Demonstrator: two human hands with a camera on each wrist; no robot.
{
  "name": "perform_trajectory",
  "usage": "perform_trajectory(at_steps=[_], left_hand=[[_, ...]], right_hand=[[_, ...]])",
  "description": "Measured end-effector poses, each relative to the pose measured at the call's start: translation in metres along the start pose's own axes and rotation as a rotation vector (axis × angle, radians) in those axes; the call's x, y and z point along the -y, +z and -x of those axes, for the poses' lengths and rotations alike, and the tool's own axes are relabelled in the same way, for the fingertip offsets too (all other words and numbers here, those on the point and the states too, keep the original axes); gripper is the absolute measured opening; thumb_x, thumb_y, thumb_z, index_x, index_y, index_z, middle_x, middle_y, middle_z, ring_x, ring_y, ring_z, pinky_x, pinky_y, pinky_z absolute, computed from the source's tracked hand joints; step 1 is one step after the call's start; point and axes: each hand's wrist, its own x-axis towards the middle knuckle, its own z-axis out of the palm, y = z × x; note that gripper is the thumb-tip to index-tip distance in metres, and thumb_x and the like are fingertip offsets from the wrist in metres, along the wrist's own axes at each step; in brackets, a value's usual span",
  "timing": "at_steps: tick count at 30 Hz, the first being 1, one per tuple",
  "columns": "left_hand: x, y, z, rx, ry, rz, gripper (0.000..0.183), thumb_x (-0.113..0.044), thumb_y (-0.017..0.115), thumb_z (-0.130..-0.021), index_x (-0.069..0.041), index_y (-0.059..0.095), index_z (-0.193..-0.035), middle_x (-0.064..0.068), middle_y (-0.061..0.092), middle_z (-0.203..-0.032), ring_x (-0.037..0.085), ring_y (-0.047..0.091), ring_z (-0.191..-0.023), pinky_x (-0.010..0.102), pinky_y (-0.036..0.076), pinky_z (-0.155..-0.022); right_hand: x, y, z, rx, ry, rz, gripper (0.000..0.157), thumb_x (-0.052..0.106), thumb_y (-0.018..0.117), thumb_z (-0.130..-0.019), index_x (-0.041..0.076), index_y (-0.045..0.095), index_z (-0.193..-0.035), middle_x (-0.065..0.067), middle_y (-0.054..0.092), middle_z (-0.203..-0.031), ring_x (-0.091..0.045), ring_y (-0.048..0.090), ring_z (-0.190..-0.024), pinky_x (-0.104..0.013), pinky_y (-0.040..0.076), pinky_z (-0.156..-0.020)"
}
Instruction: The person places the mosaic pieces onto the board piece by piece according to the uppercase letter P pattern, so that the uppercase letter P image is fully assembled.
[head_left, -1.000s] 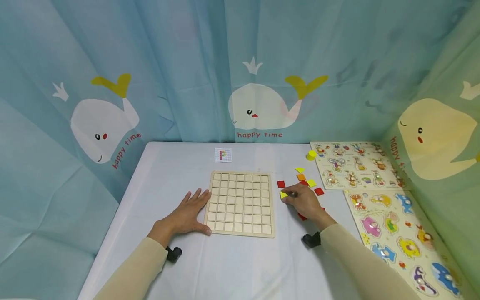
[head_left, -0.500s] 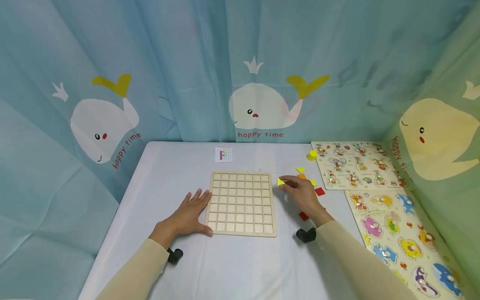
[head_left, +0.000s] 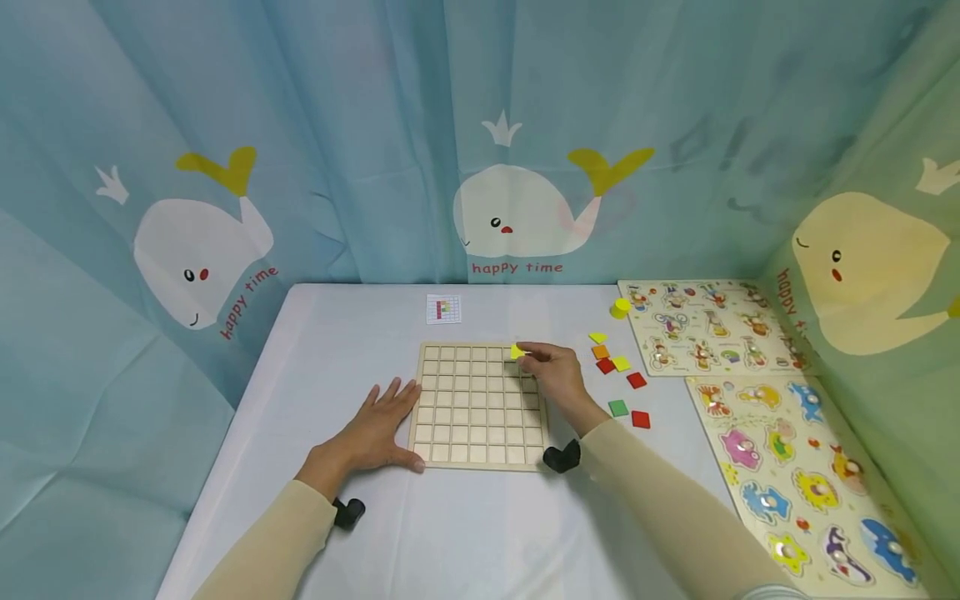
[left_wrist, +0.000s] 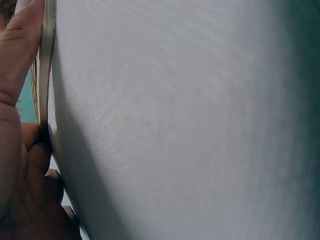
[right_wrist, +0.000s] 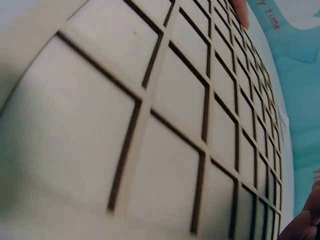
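A yellow square tile (head_left: 516, 352) is pinched between the thumb and fingers of my right hand (head_left: 557, 377), over the far right corner of the wooden grid board (head_left: 480, 408). My left hand (head_left: 381, 423) rests with spread fingers along the board's left side, fingertips and thumb right at its edge. In the left wrist view the thumb (left_wrist: 17, 55) lies against the board's edge (left_wrist: 46, 75). The right wrist view shows bare squares of the board and part of my right hand (right_wrist: 302, 225) at lower right; the tile is hidden there.
Right of the board lie loose red (head_left: 637, 380), orange (head_left: 601, 352), green (head_left: 617, 407) and yellow tiles (head_left: 621, 363). A yellow cylinder (head_left: 620, 308) stands behind them. Two picture puzzle boards (head_left: 720, 333) fill the right side. A small printed card (head_left: 444, 309) lies at the back.
My right hand has lifted the yellow tile from beside the loose tiles and carried it left over the board's far right corner. My left hand has stayed put.
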Motion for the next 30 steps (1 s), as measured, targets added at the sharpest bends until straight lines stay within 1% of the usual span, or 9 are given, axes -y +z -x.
perform_trajectory(at_steps=[3,6,10,14,17,20,23,30], left_hand=[[-0.001,0.001,0.000,-0.009,0.000,0.009,0.137,-0.064,0.091,-0.067,-0.002,0.022,-0.167,0.014,0.020,-0.176,0.036,0.005,-0.165,0.056,0.000,-0.135],[-0.001,0.002,0.000,-0.014,-0.005,0.009,0.136,-0.063,0.092,-0.066,-0.002,0.023,-0.167,0.013,0.021,-0.176,0.036,0.006,-0.165,0.056,0.000,-0.135],[-0.001,0.003,0.001,-0.020,-0.019,0.004,0.136,-0.063,0.092,-0.066,-0.004,0.024,-0.168,0.009,0.020,-0.176,0.033,0.006,-0.165,0.055,0.000,-0.135],[0.000,0.004,0.000,-0.030,-0.011,0.008,0.136,-0.064,0.092,-0.066,-0.004,0.023,-0.168,0.010,0.021,-0.176,0.034,0.006,-0.165,0.056,0.000,-0.135],[0.000,0.004,0.000,-0.028,-0.005,0.008,0.137,-0.065,0.091,-0.065,-0.004,0.023,-0.168,0.010,0.021,-0.176,0.034,0.006,-0.165,0.056,0.000,-0.135],[-0.001,0.004,0.000,-0.027,-0.001,0.006,0.136,-0.065,0.091,-0.066,-0.003,0.023,-0.167,0.011,0.020,-0.176,0.035,0.007,-0.165,0.057,0.000,-0.135],[-0.001,0.004,0.001,-0.029,0.000,0.003,0.136,-0.064,0.091,-0.067,-0.002,0.023,-0.167,0.012,0.020,-0.176,0.036,0.007,-0.165,0.057,0.001,-0.135],[-0.002,0.002,0.002,-0.029,0.000,0.013,0.136,-0.062,0.093,-0.066,-0.002,0.024,-0.167,0.012,0.021,-0.175,0.036,0.007,-0.165,0.057,0.001,-0.135]], right_hand=[[-0.001,0.008,0.000,-0.007,0.002,0.000,0.029,0.010,0.072,-0.100,0.008,0.076,-0.129,-0.017,0.073,-0.118,-0.022,0.069,-0.092,-0.030,0.060,-0.078],[-0.003,0.014,0.001,-0.022,-0.009,0.007,0.028,0.010,0.072,-0.100,0.009,0.077,-0.127,-0.015,0.074,-0.117,-0.023,0.070,-0.096,-0.027,0.058,-0.076],[-0.005,0.024,0.002,-0.055,-0.043,0.034,0.026,0.011,0.074,-0.099,0.009,0.079,-0.124,-0.014,0.075,-0.117,-0.026,0.070,-0.105,-0.023,0.055,-0.076],[-0.007,0.033,0.002,-0.087,-0.059,0.089,0.026,0.011,0.075,-0.098,0.011,0.080,-0.123,-0.012,0.076,-0.121,-0.029,0.070,-0.114,-0.034,0.061,-0.088],[-0.009,0.037,0.002,-0.103,-0.066,0.143,0.026,0.013,0.075,-0.098,0.013,0.080,-0.123,-0.010,0.077,-0.121,-0.029,0.071,-0.115,-0.045,0.061,-0.095],[-0.010,0.040,0.004,-0.107,-0.073,0.175,0.025,0.015,0.075,-0.098,0.013,0.080,-0.122,-0.009,0.079,-0.118,-0.028,0.072,-0.112,-0.045,0.062,-0.093],[-0.011,0.042,0.006,-0.091,-0.080,0.205,0.025,0.017,0.075,-0.098,0.014,0.080,-0.122,-0.008,0.079,-0.116,-0.027,0.072,-0.112,-0.044,0.062,-0.092],[-0.009,0.046,0.010,-0.079,-0.129,0.278,0.024,0.015,0.074,-0.098,0.011,0.080,-0.121,-0.007,0.080,-0.112,-0.026,0.073,-0.109,-0.045,0.062,-0.091]])
